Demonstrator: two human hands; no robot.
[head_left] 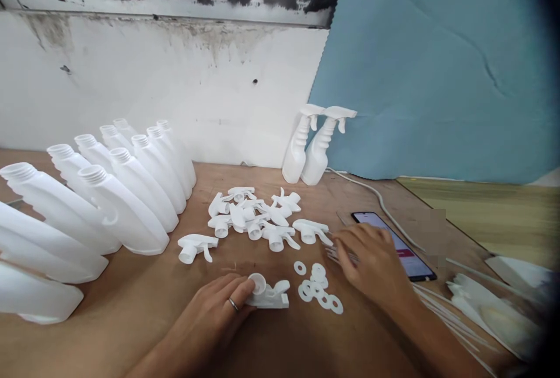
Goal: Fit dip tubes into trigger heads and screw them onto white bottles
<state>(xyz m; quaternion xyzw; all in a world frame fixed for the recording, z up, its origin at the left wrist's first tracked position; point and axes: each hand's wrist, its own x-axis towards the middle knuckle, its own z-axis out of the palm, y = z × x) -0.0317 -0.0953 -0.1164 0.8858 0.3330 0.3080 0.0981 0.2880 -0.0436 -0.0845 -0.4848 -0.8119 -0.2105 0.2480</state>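
Observation:
My left hand (227, 302) wears a ring and is closed around a white trigger spray head (271, 296), which lies on its side with its round cap opening turned up. My right hand (367, 255) rests over a bundle of thin white dip tubes (341, 255), fingers bent and closed on their ends; how many it grips is hidden. Between the hands lie several flat white ring washers (318, 287), some overlapping. Farther back is a pile of white spray heads (254, 214), with a single spray head (196, 247) apart at its left.
At the left stand several open white bottles (126, 209). Two white bottles with spray heads (317, 144) stand against the wall. A phone (411, 258) lies under my right forearm's far side, near a white cable (380, 197). A plastic bag (494, 314) sits far right.

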